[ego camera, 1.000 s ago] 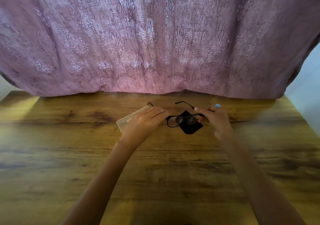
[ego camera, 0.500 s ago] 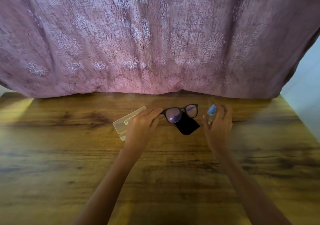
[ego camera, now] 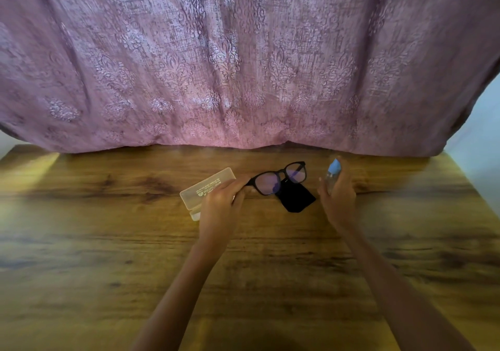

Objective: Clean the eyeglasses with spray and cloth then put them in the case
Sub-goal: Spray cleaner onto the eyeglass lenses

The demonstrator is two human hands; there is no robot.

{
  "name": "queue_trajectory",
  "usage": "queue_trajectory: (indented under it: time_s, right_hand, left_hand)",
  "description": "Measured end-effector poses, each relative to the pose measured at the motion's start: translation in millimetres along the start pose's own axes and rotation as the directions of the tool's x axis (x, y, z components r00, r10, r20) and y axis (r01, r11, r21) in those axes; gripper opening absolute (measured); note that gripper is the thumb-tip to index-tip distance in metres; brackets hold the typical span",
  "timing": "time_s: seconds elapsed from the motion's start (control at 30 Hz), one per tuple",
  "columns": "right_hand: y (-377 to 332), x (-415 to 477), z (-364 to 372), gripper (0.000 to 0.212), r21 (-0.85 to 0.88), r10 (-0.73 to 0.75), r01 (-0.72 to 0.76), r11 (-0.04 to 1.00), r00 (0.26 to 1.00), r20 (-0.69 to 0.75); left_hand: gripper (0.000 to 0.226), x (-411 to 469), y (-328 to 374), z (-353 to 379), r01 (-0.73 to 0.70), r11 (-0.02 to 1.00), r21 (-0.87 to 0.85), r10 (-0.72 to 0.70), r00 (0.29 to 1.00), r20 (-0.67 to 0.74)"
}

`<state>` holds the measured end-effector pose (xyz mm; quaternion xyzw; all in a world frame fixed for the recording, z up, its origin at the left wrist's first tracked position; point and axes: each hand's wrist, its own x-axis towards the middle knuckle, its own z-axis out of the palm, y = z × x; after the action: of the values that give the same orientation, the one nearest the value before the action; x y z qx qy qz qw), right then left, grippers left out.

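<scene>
While the left hand (ego camera: pixel 220 202) pinches the light, fragile glasses (ego camera: pixel 280 178) at the hinge, sparing the lenses, the right hand (ego camera: pixel 338 196) clasps the bottle (ego camera: pixel 332 173).

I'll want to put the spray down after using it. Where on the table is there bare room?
Bare wood lies right of the right hand holding the spray, out to the table edge, and across the whole near half. It is crowded mid-table: case, left hand, glasses and cloth sit close together.

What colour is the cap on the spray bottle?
Light blue, on the spray bottle in the right hand; head view.
</scene>
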<state>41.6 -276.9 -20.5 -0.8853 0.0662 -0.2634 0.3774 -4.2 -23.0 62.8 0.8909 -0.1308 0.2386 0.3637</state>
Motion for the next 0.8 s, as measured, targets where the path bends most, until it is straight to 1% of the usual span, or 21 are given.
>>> queue_trajectory:
  time_s: [0.1, 0.17, 0.2, 0.23, 0.3, 0.33, 0.43, 0.57, 0.67, 0.8]
  right_hand:
    - [-19, -13, -6, 0.052, 0.142, 0.049, -0.046, 0.989, 0.999, -0.012]
    - [-39, -29, -9, 0.048, 0.200, 0.066, -0.060, 0.978, 0.997, -0.026]
    - [-49, -37, -11, 0.046, 0.234, 0.025, -0.021, 0.972, 1.000, -0.014]
    - [-61, -44, -13, 0.046, 0.271, -0.047, 0.043, 0.962, 0.999, 0.007]
    - [-85, -55, -18, 0.046, 0.326, -0.194, 0.171, 0.930, 0.980, 0.039]
    - [-95, -59, -20, 0.046, 0.335, -0.240, 0.212, 0.918, 0.970, 0.043]
    - [-117, -68, -18, 0.048, 0.323, -0.295, 0.273, 0.906, 0.955, 0.022]
    - [-125, -73, -15, 0.052, 0.296, -0.310, 0.271, 0.916, 0.946, 0.091]
    - [-127, -71, -15, 0.057, 0.302, -0.254, 0.201, 0.932, 0.956, 0.147]
    - [-132, -65, -20, 0.060, 0.330, -0.248, 0.162, 0.930, 0.939, 0.237]
  left_hand:
    - [0.023, -2, -1, 2, 0.003, 1.000, 0.000, -0.003, 1.000, -0.017]
    - [0.023, -3, -3, 3, 0.016, 1.000, -0.010, -0.016, 0.999, -0.033]
    - [0.022, -4, -4, 4, 0.019, 1.000, -0.012, -0.019, 0.999, -0.042]
    - [0.022, -5, -5, 5, 0.023, 1.000, -0.011, -0.024, 0.999, -0.049]
    - [0.021, -6, -5, 7, 0.034, 0.999, -0.015, -0.035, 0.998, -0.056]
    - [0.020, -6, -6, 8, 0.035, 0.999, -0.017, -0.036, 0.998, -0.058]
    - [0.019, -8, -8, 8, 0.045, 0.999, -0.030, -0.046, 0.998, -0.047]
    - [0.019, -11, -9, 6, 0.069, 0.995, -0.065, -0.072, 0.997, -0.037]
    - [0.019, -12, -7, 4, 0.054, 0.996, -0.075, -0.056, 0.998, -0.029]
    - [0.022, -14, -5, 3, 0.073, 0.994, -0.077, -0.075, 0.997, -0.026]
